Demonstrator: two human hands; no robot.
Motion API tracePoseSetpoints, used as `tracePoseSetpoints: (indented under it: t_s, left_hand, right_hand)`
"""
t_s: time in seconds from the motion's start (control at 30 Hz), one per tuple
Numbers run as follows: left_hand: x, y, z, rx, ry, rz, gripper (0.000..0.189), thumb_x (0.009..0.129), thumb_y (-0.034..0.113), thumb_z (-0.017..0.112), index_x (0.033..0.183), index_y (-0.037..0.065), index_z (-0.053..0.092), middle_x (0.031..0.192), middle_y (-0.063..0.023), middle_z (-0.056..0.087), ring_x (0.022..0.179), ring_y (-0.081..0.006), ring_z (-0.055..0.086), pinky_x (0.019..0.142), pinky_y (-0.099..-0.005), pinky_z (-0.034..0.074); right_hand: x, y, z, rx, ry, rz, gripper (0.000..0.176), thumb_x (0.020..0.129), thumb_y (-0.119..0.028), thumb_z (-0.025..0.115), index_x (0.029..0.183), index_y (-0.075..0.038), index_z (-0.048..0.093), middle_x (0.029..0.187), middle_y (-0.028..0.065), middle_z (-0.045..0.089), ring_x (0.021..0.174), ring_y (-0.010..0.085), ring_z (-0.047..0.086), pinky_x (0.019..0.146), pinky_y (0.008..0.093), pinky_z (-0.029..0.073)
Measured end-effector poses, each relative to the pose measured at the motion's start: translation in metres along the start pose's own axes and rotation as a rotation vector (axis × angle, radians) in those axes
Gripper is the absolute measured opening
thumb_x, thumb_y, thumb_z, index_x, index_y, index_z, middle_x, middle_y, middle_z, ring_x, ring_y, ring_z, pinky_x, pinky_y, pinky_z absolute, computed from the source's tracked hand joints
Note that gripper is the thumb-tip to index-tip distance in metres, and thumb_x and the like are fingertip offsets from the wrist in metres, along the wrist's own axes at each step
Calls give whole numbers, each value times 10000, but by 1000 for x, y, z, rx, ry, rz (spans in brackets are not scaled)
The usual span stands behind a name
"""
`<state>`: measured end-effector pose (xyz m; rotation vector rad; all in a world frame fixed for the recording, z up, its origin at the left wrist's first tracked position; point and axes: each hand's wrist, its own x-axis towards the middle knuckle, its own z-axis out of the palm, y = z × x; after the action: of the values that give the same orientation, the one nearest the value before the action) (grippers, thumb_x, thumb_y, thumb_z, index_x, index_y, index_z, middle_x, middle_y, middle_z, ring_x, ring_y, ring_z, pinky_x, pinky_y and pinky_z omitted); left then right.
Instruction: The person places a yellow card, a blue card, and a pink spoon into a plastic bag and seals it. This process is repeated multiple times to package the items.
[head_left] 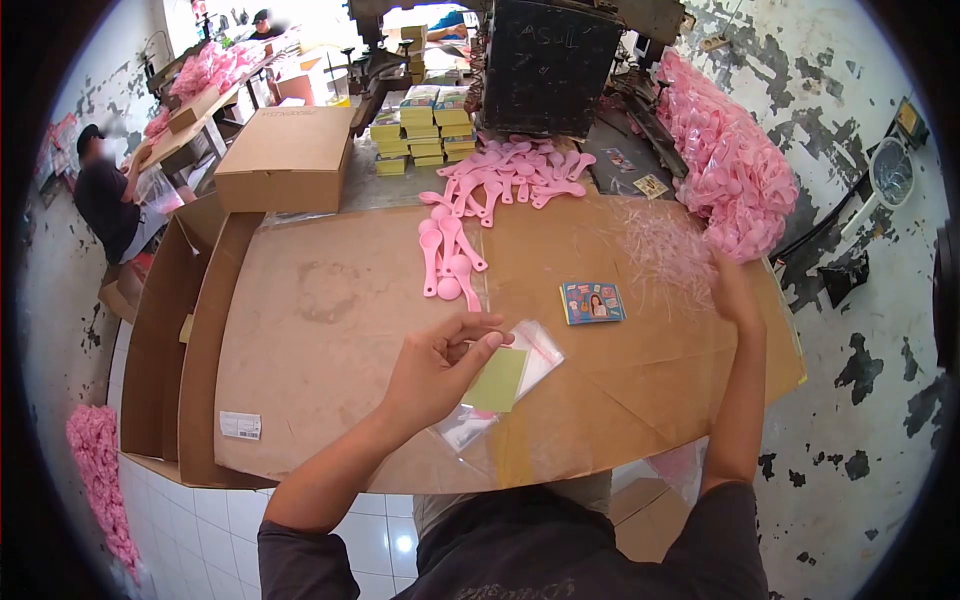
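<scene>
My left hand (440,365) hovers over the cardboard-topped table with its fingers curled and the thumb close to the fingertips. Whatever is between them, if anything, I cannot make out. Just below it lie clear plastic bags (541,352) and a plain green card (497,382). On the right, my right hand (736,295) reaches to the lower end of a heap of pink bagged items (725,150), beside loose clear plastic strips (655,240). Its fingers are too blurred to read. A small stack of printed picture cards (592,303) sits between my hands.
Pink plastic scoops (515,175) lie piled at the back centre. Behind them are stacks of cards (425,120) and a black machine block (545,70). A closed carton (285,160) stands back left, above an open box (165,350). Another person (105,195) sits far left.
</scene>
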<state>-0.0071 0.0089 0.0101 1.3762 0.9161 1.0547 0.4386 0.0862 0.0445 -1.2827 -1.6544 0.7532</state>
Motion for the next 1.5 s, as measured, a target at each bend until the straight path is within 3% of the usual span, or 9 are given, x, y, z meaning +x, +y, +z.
tracePoseSetpoints:
  t_s: [0.13,0.23,0.3,0.37,0.43,0.53,1.03,1.23,1.5]
  left_hand:
    - [2,-1,-1,11,-28,17,235,1041,102,599,1214,-54,634,1146,-141,723,1070,-159,693,926,-284,562]
    - [6,-9,-5,-16,-54,-41,225,1040,91,598,1200,-60,641,1132,-135,726,1048,-149,692,912,-284,566]
    - [7,-11,-2,-54,-54,-44,217,1040,94,601,1188,-57,652,1124,-127,728,1028,-139,690,901,-285,570]
    - [5,-13,0,-67,-42,-35,214,1040,100,603,1179,-51,663,1105,-115,731,998,-128,689,886,-285,573]
    - [4,-15,3,-57,-20,-12,214,1041,111,607,1173,-45,673,1074,-100,736,959,-117,688,867,-283,577]
    - [3,-14,1,-55,1,-3,213,1036,118,621,1167,-35,690,1017,-77,741,906,-103,687,825,-279,580]
    - [14,-36,-9,-35,62,-4,165,986,67,685,1129,-14,706,925,-50,748,797,-81,692,683,-245,571]
    - [15,-34,-9,-30,55,-2,186,983,68,687,1150,-7,717,959,-64,747,842,-100,698,712,-251,589]
    - [18,-35,-22,236,-42,280,229,937,-75,648,1122,8,755,1050,-96,742,907,-140,710,747,-273,606]
  right_hand:
    - [-26,12,10,-970,377,-144,376,861,11,657,1237,24,633,1224,216,647,1165,369,607,1022,474,451]
    - [-24,-30,49,-834,291,-301,392,887,-38,680,1276,-12,644,1193,176,675,1102,311,644,956,425,490]
    - [-28,-52,92,-350,-57,-56,347,914,-99,712,1250,-27,664,1119,130,696,1011,236,664,883,374,518]
    - [-36,-69,138,-70,-346,-121,318,930,-164,742,1213,-34,675,1043,72,707,916,170,666,817,322,529]
    - [-38,-81,178,109,-457,-167,283,950,-166,734,1188,-21,682,1023,45,707,893,134,662,811,300,533]
    - [-31,-73,205,447,-558,51,244,972,-144,710,1165,2,685,1027,49,713,907,110,660,821,277,534]
    - [-20,-50,200,430,-538,188,165,965,-68,696,1105,19,705,983,38,724,872,78,661,785,240,529]
    - [-23,-43,202,485,-490,161,155,959,-53,697,1095,17,723,962,36,727,862,71,662,763,233,525]
    - [-21,-35,199,496,-515,42,159,939,9,674,1083,18,741,999,41,724,901,86,660,786,238,516]
